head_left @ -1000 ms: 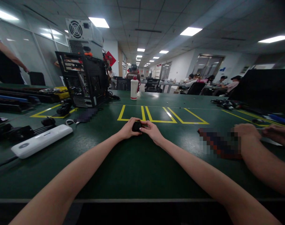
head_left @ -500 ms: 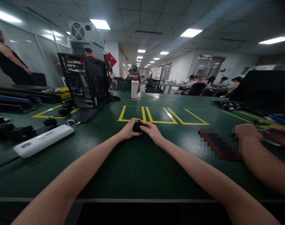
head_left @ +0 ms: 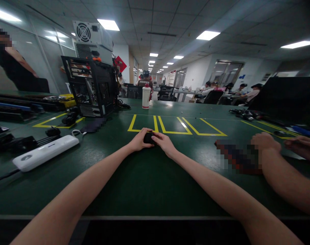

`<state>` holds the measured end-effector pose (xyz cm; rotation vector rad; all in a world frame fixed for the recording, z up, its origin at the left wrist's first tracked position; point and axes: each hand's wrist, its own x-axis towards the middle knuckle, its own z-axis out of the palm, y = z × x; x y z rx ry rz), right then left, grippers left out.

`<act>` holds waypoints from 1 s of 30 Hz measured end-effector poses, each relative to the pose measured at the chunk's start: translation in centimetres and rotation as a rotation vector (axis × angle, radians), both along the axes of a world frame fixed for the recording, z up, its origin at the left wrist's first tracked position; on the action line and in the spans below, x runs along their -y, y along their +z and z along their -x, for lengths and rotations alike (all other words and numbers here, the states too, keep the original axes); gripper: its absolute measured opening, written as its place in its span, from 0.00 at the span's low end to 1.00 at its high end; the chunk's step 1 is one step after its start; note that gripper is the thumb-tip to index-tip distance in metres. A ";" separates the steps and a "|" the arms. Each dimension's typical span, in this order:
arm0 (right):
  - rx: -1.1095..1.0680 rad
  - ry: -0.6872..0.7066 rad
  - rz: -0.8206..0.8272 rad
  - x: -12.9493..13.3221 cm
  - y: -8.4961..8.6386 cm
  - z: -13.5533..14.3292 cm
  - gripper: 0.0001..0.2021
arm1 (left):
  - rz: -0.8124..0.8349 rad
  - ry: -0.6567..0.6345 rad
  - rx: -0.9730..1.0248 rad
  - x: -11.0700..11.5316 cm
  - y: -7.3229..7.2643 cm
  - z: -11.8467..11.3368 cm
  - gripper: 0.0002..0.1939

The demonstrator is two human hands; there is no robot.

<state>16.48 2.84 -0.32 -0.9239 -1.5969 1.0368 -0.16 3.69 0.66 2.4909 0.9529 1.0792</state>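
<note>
A small dark object [head_left: 148, 137] is held between my two hands, just above or on the green tabletop [head_left: 155, 183]; its exact kind does not show. My left hand [head_left: 139, 140] curves round it from the left, thumb below and fingers above. From the right, my right hand [head_left: 163, 141] pinches at its side with thumb and fingertips. Fingers cover part of the object. Just beyond my hands lie yellow tape outlines [head_left: 175, 133] on the table.
A white power strip [head_left: 46, 153] lies left, near black cables and adapters [head_left: 19, 143]. An open computer case [head_left: 91, 86] stands behind them. Farther back is a white bottle [head_left: 146, 98]. On the right, a co-worker's hand [head_left: 265, 144] rests beside a blurred dark red-edged item [head_left: 233, 158].
My hands keep their hold on the dark object with barely any movement. The whole view shifts slightly left. The person standing at the far left shows more in view.
</note>
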 end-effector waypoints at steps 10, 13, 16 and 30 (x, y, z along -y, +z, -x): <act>-0.090 0.052 -0.033 1.1 0.5 0.3 0.11 | -0.005 0.003 -0.008 0.1 0.1 0.0 0.31; -0.070 0.020 -0.004 0.6 0.3 0.3 0.11 | -0.003 0.000 -0.011 0.1 0.1 0.0 0.31; -0.051 0.003 0.016 0.2 0.2 0.3 0.13 | -0.002 0.001 -0.005 0.0 0.0 0.0 0.31; -0.069 0.014 0.013 1.4 0.5 0.6 0.10 | -0.014 0.010 0.010 0.4 0.1 0.2 0.31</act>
